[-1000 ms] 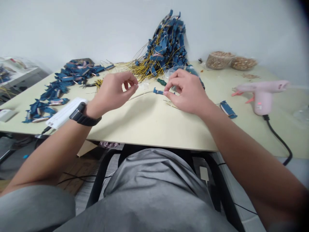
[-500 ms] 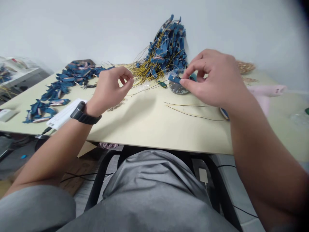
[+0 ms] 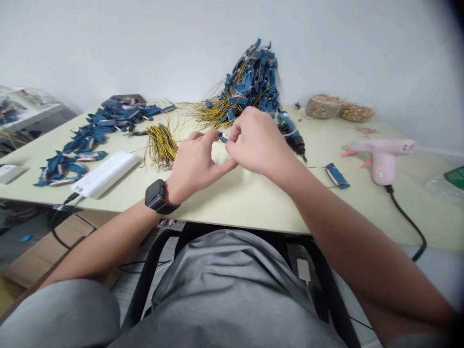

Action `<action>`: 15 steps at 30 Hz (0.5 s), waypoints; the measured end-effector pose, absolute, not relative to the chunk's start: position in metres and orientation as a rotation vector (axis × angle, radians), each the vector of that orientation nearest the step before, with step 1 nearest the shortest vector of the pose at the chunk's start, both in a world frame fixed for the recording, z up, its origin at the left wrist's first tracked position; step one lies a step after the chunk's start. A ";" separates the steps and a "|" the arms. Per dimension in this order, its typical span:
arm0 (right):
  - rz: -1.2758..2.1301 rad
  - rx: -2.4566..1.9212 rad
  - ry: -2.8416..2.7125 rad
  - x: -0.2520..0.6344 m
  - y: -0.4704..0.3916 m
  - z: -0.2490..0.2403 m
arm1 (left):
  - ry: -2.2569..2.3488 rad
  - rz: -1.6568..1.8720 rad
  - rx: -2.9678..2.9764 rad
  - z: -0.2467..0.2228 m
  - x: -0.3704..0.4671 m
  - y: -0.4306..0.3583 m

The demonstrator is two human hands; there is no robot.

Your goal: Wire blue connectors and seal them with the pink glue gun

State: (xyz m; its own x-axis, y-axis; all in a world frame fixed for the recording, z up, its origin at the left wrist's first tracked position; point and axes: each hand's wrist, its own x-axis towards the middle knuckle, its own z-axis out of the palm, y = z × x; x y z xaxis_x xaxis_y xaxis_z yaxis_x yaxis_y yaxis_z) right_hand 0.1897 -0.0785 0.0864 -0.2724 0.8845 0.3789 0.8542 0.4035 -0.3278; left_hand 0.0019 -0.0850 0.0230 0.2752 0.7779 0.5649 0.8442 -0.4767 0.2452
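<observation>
My right hand (image 3: 257, 142) pinches a small blue strip (image 3: 224, 138) between thumb and fingertips, over the middle of the table. Only the strip's left end shows; the rest is hidden by the fingers. My left hand (image 3: 199, 159), with a black watch on its wrist, is beside it. Its thumb and index finger are spread apart, and the index tip is at the strip's end. Just left of that hand lies a bundle of yellow and black wires (image 3: 161, 145). Behind both hands rises a tall heap of blue strips with wires (image 3: 250, 77).
More blue strips (image 3: 94, 130) lie along the left, behind a white power bank (image 3: 107, 174). On the right are a teal power screwdriver (image 3: 292, 133), a single wired blue strip (image 3: 337, 175), a pink glue gun (image 3: 384, 157) and bags of small tan pieces (image 3: 322, 106).
My right hand has moved left with the blue strip, to the left hand. My left hand has moved right, its thumb and index finger now apart. The wire bundle and screwdriver are uncovered.
</observation>
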 end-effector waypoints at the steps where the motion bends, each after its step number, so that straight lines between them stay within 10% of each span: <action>1: 0.080 -1.486 -2.170 0.185 -0.080 0.086 | -1.574 -0.973 -2.417 0.022 0.001 -0.086; 15: 0.100 -1.351 -2.087 0.193 -0.067 0.106 | -1.586 -1.281 -2.724 0.026 -0.043 -0.071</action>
State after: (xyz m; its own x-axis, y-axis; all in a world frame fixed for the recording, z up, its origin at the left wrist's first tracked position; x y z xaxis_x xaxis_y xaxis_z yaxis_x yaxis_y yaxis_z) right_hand 0.1935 -0.0672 0.1061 -0.2653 0.8415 0.4707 0.7926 0.4683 -0.3904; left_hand -0.0426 -0.0711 0.0262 0.2942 0.8307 0.4727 0.6369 -0.5391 0.5511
